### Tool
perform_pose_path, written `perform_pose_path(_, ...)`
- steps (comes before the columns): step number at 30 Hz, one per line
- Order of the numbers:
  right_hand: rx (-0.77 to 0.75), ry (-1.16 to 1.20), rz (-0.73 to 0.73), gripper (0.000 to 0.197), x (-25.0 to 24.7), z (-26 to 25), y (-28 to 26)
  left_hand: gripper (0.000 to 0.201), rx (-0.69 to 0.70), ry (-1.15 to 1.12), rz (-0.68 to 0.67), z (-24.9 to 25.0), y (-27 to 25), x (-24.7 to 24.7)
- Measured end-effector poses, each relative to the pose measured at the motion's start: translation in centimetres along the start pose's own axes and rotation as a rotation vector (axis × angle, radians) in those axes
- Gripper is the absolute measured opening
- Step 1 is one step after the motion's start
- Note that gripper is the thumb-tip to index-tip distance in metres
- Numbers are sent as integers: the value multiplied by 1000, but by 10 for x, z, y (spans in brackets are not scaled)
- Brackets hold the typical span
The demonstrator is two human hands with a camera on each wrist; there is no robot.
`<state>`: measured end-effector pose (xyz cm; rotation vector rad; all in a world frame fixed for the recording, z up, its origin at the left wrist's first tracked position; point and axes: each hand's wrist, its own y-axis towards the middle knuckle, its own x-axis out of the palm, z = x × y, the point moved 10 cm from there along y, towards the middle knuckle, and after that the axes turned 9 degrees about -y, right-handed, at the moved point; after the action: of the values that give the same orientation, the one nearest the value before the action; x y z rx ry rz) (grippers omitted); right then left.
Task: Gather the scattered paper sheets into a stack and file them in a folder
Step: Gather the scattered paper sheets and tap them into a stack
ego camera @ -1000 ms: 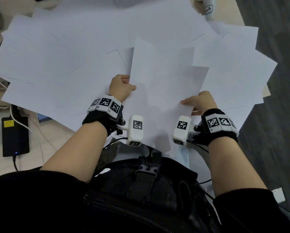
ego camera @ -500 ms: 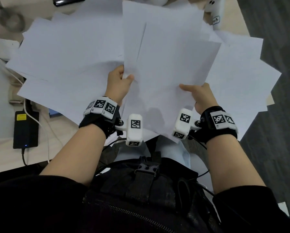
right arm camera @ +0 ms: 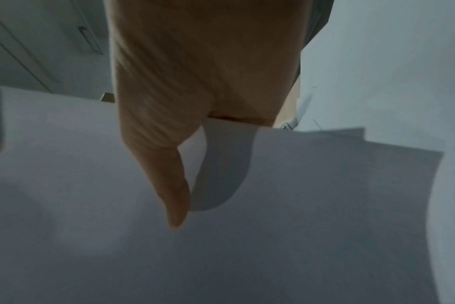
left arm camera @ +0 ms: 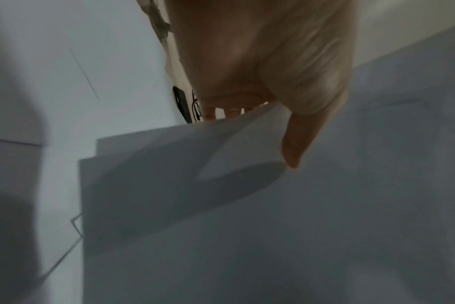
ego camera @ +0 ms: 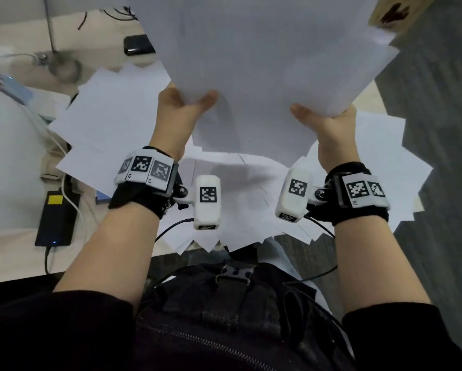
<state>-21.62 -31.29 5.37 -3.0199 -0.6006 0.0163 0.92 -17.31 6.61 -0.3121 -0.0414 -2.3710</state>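
A bundle of white paper sheets (ego camera: 264,62) is lifted off the desk, filling the upper middle of the head view. My left hand (ego camera: 187,105) pinches its left side, thumb on top and fingers hidden beneath. My right hand (ego camera: 321,116) pinches the right side the same way. The left wrist view shows the left hand (left arm camera: 273,102) with its thumb lying on the sheets (left arm camera: 247,205); the right wrist view shows the right hand (right arm camera: 195,123) with its thumb on the sheets (right arm camera: 221,246). More loose sheets (ego camera: 112,124) lie fanned on the desk below. No folder is visible.
A black power adapter (ego camera: 55,218) with white cables lies at the desk's left front. A dark phone-like object (ego camera: 137,45) and a round metal stand base (ego camera: 63,66) sit at the back left. Grey floor (ego camera: 438,129) lies beyond the desk's right edge.
Both hands have raised the held sheets up and away from the desk, toward the camera; the loose sheets beneath now show. The grips are unchanged.
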Motion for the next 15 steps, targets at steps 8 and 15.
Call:
perform_pose_path(8,95,-4,-77,22,0,25,4,30,-57,101,-69,-22,1,22)
perform_pose_path(15,137,29,-106,27,-9,37,15,33,-58,108,-125,-21,9,20)
